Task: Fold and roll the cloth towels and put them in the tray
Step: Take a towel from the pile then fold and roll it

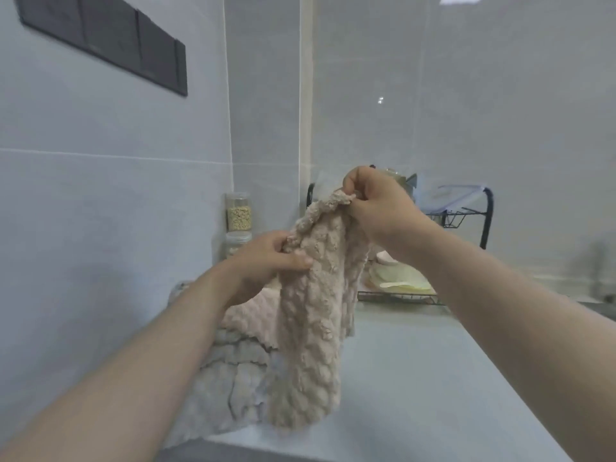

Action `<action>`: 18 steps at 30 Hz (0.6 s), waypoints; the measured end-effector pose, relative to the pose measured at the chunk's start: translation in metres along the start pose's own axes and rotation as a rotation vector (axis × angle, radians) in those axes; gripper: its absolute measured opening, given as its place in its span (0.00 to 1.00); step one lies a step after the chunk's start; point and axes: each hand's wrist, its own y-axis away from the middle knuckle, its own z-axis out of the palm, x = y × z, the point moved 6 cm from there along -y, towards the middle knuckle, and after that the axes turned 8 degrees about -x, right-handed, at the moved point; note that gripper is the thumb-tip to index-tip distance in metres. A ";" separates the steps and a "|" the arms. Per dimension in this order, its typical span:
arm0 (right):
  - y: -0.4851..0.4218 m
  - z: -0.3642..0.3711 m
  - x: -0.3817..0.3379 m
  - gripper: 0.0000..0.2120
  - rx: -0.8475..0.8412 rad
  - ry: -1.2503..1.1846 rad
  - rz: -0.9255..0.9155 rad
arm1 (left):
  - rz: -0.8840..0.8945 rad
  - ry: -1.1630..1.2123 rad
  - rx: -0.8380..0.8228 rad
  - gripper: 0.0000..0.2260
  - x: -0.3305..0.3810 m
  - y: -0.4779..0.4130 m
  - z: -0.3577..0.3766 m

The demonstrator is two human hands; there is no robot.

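Between left hand (266, 258) and right hand (376, 203), beige towel (315, 315)

The hanging towel (313, 321) covers part of the towel pile (230, 378) behind it and the near end of the dish rack (488, 221). Left of the towel, the left hand (263, 258) hides most of the lower jar (235, 241). Right of the towel, the rack's contents are blurred, and a grey shape (600, 271) by the edge is too smeared to name.

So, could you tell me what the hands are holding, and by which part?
Both hold one beige towel along its top edge: the right hand pinches the upper corner, the left hand grips lower down.
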 end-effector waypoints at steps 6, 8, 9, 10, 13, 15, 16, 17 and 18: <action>0.024 -0.073 -0.017 0.16 0.028 0.083 0.034 | 0.020 0.407 -0.304 0.07 0.053 -0.004 0.046; 0.034 -0.091 -0.014 0.16 0.007 0.127 0.071 | 0.020 0.394 -0.411 0.03 0.067 -0.004 0.065; 0.039 -0.099 -0.012 0.17 -0.003 0.141 0.088 | -0.010 0.411 -0.416 0.09 0.070 -0.006 0.072; 0.044 -0.107 -0.010 0.17 -0.008 0.149 0.103 | -0.035 0.418 -0.415 0.12 0.070 -0.009 0.076; 0.057 -0.129 -0.004 0.17 0.015 0.162 0.133 | -0.016 0.444 -0.472 0.07 0.074 -0.015 0.088; 0.063 -0.143 0.002 0.16 0.033 0.179 0.150 | -0.029 0.466 -0.444 0.18 0.059 -0.034 0.079; 0.065 -0.150 0.007 0.16 0.035 0.190 0.162 | -0.048 0.422 -0.398 0.20 0.051 -0.043 0.075; 0.067 -0.155 0.015 0.15 0.037 0.203 0.177 | -0.075 0.349 -0.359 0.22 0.043 -0.052 0.072; 0.069 -0.160 0.023 0.15 0.047 0.222 0.191 | -0.109 0.254 -0.336 0.23 0.033 -0.062 0.069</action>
